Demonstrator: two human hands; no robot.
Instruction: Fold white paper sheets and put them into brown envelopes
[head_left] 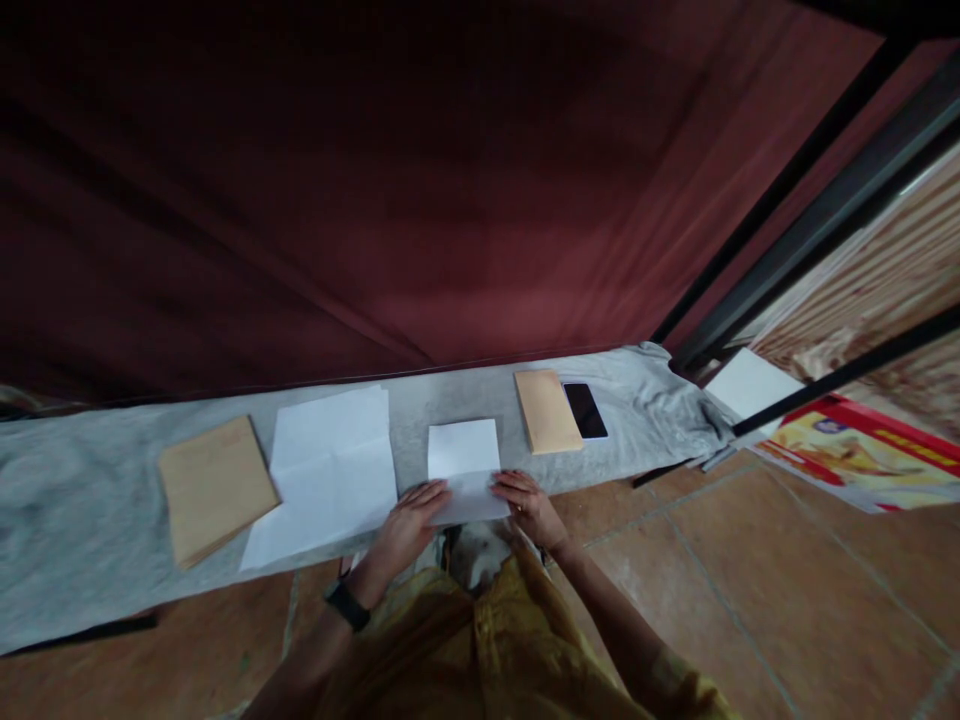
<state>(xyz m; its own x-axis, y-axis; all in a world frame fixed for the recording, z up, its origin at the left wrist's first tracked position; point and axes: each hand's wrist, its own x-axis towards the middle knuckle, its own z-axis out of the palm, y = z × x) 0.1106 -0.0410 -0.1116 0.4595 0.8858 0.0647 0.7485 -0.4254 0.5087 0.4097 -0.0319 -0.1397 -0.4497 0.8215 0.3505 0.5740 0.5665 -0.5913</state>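
A sheet of white paper (pixel 465 449) with a crease across it lies at the front edge of the cloth-covered bench. Its nearer part reaches to the bench edge and looks greyer than the far part. My left hand (pixel 412 518) grips the left side of this near part, fingers closed over the edge. On the opposite side my right hand (pixel 530 508) holds the right edge between fingers and thumb; the thumbs are mostly hidden. To the left of my left hand lies a stack of larger white sheets (pixel 330 465).
Brown envelopes (pixel 217 490) overlap the white stack's left corner. Another brown envelope stack (pixel 547 412) and a dark-screened phone (pixel 585 411) lie to the right. Grey cloth (pixel 82 510) covers the narrow bench. Behind it hangs a dark red curtain (pixel 450 220); black metal bars (pixel 787 185) stand right.
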